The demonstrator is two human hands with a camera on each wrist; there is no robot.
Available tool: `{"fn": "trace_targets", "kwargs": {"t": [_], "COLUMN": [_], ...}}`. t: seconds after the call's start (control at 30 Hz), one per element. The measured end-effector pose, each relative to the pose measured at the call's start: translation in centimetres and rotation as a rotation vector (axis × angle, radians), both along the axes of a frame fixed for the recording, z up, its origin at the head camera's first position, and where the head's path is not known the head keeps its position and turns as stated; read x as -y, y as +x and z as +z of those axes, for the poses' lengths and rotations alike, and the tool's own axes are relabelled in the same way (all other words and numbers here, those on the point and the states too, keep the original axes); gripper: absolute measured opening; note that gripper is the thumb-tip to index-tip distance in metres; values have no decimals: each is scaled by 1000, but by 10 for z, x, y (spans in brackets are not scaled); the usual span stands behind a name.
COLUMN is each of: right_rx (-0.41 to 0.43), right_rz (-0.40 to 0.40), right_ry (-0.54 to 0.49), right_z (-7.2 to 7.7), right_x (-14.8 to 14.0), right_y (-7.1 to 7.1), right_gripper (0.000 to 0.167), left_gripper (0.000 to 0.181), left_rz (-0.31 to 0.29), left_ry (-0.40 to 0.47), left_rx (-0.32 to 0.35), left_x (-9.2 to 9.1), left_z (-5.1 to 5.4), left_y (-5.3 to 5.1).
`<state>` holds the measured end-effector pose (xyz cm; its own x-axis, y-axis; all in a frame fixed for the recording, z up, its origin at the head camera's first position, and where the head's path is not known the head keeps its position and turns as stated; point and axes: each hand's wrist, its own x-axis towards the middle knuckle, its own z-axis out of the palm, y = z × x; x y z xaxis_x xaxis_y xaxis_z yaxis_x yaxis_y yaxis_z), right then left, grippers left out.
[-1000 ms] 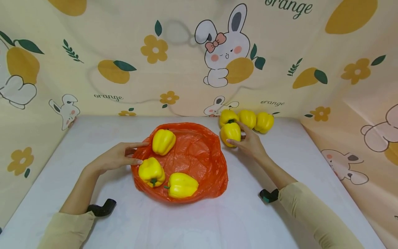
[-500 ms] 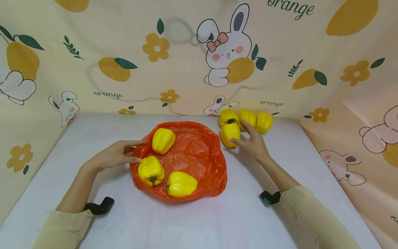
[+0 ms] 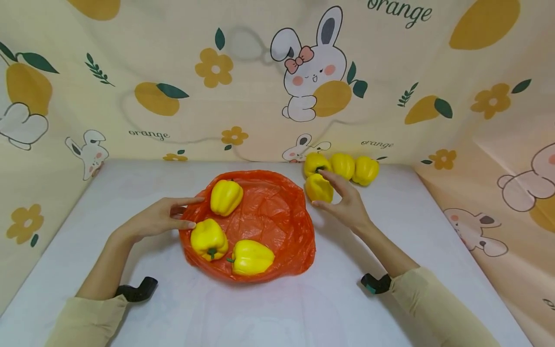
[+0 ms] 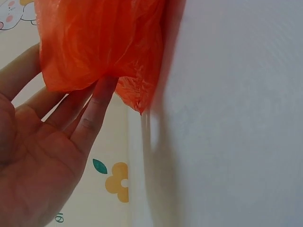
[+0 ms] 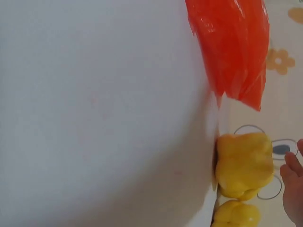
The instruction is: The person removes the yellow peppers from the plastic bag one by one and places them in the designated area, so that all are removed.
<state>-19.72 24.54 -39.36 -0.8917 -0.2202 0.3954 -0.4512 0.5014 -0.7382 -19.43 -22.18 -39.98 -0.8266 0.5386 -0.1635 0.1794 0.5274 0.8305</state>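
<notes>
Together, two bare hands work over a white table (image 3: 277, 313). The right hand (image 3: 349, 205) reaches around a yellow pepper (image 3: 318, 189) that sits just right of an open red bag (image 3: 269, 217), in front of three other peppers (image 3: 342, 166). Its thumb and index finger are spread apart; whether they touch the pepper cannot be told. The left hand (image 3: 160, 217) is at the bag's left rim, thumb and fingers parted, some fingertips tucked behind the plastic. A good grip likely calls for thumb and fingers on opposite sides of the pepper's fullest part, a straight lift clear of its neighbour and a light touch on the thin rim. Its outline is nearly square, so the long axis is hard to judge; a dark stem shows at its far edge, but whose is unclear. Inside the bag, the nearest pepper (image 3: 253, 258) lies sideways, stem pointing left.
</notes>
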Motion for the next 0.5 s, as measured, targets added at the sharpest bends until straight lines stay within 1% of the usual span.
{"fn": "trace_targets", "kwargs": {"t": [0.17, 0.23, 0.3, 0.37, 0.5], "right_rx": [-21, -6, 37, 74, 102], "right_rz": [127, 169, 201, 228, 308], "right_ry": [-37, -49, -65, -76, -101], "right_z": [21, 25, 22, 15, 2], "right_x": [17, 21, 23, 24, 27], "right_y": [13, 14, 14, 13, 11], "right_gripper": [71, 71, 71, 73, 74], "left_gripper": [64, 64, 64, 64, 63], "left_rz": [18, 21, 15, 11, 9], "left_ry": [-22, -20, -9, -8, -6], "left_rx": [-4, 2, 7, 11, 15], "left_x": [1, 1, 1, 1, 1], "left_z": [2, 3, 2, 1, -2], "left_y": [-1, -2, -1, -1, 1]}}
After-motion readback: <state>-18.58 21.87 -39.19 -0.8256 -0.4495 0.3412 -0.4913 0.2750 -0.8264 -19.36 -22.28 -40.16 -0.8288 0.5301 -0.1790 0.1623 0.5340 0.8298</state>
